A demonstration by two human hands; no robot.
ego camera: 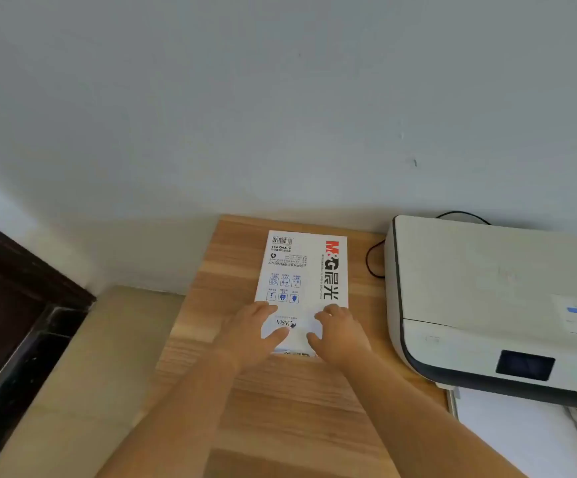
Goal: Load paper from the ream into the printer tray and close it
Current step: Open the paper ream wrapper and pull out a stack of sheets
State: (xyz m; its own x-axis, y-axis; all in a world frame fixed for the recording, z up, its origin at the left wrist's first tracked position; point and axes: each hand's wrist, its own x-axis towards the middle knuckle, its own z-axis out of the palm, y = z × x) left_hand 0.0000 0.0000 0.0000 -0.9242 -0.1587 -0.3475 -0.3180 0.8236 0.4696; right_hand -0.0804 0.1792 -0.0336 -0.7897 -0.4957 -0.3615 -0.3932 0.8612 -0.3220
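Both hands, left hand (250,331) and right hand (338,334), rest with relaxed fingers on the ream's (302,277) near end, on the worktop (280,408) beside the printer (487,305). Open the wrapper there, lifting a modest stack (the tray (521,429) already stands pulled out).

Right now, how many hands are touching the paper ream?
2. The left hand rests on the near left part of the paper ream, and the right hand rests on its near right part. The ream's near edge is partly hidden under them.

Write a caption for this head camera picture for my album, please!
Both hands, left and right, rest on the paper ream beside the printer, whose tray is open.
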